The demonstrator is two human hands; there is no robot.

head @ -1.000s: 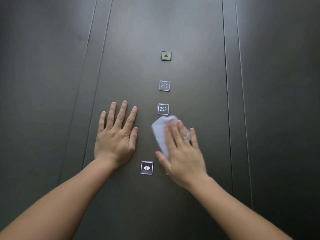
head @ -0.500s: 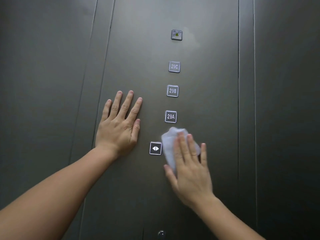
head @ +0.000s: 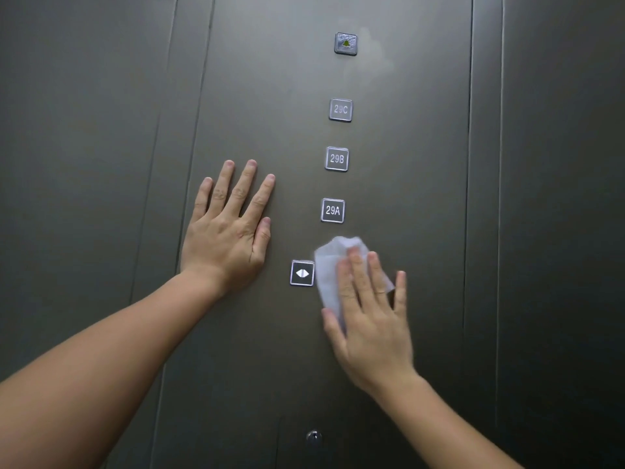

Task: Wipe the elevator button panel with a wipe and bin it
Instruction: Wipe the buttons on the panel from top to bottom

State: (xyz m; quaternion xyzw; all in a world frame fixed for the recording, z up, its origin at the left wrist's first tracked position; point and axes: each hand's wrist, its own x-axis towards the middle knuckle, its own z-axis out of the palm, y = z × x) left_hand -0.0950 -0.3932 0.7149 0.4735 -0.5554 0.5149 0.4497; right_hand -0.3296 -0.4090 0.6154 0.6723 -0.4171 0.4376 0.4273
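Observation:
A dark metal elevator button panel fills the view, with a column of square buttons: a bell button, 29C, 29B and 29A. A door-open button sits lower left of them. My right hand presses a white wipe flat against the panel, just right of the door-open button and below 29A. My left hand lies flat on the panel left of the buttons, fingers spread, holding nothing. A damp smear shows beside the bell button.
A small round keyhole sits low on the panel. Vertical seams run down both sides of the panel, with plain dark wall beyond. No bin is in view.
My right hand has slid the wipe down the button column, from over 29A to beside the door-open button. The view has tilted, bringing 29A and the keyhole into sight. My left hand stayed flat.

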